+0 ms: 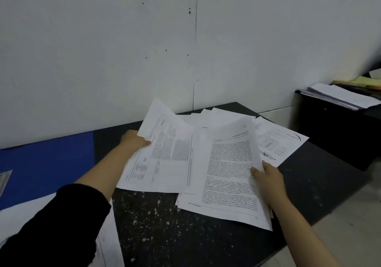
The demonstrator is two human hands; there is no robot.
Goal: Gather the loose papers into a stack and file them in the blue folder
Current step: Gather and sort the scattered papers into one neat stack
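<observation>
Thin white printed sheets, loose papers, fanned over the dark speckled tabletop, matte black stone-like surface flecked with pale chips, squared edge at the right dropping to pale floor tiles. Left of the papers' middle, a table-printed sheet bowed upward, its left edge pinched by the left hand, thumb on top, other fingers hidden beneath. Right of that, a text-dense page curling at its right edge, pinched by the right hand, thumb pressed on the printed face, remaining fingers tucked behind the paper. Further sheets with a logo and small tables lying flat behind the right hand, toward the table's far corner. Blue folder, smooth flat plastic, lying open on the table well left of the papers, against the wall; another white sheet overlapping its near edge. Black sleeve on the left forearm. Behind the papers, a plain pale wall, panel seams and small dark holes. Far right of the papers, a low black cabinet topped with stacked white documents and yellow folders
</observation>
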